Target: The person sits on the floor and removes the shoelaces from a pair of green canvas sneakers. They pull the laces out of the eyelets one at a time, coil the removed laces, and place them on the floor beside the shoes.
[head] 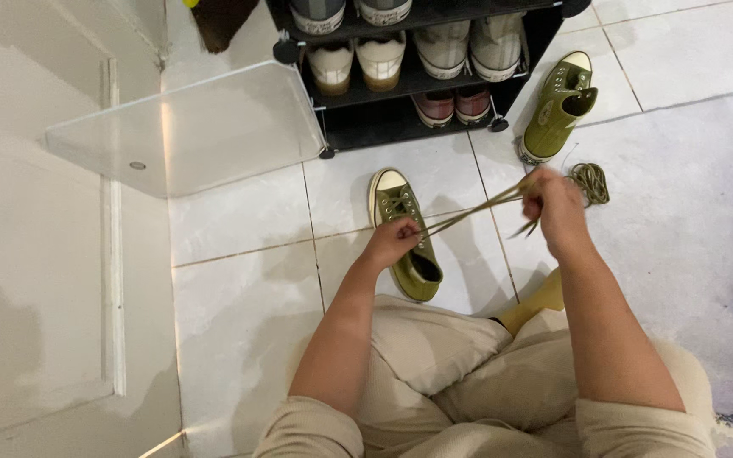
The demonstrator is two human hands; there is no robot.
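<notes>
An olive green sneaker (pixel 402 233) with a white toe cap lies on the tiled floor in front of me. My left hand (pixel 394 240) grips it at the lacing. My right hand (pixel 554 206) pulls its olive shoelace (pixel 477 208) taut to the right, away from the shoe. A second olive sneaker (pixel 560 108) lies unlaced by the shoe rack, and a loose coiled olive lace (pixel 590 182) rests on the floor just beyond my right hand.
A black shoe rack (pixel 409 85) with several pairs of shoes stands ahead, its clear plastic door (pixel 188 127) swung open to the left. A white door (pixel 36 254) fills the left side. My crossed legs in beige trousers (pixel 468 382) are below.
</notes>
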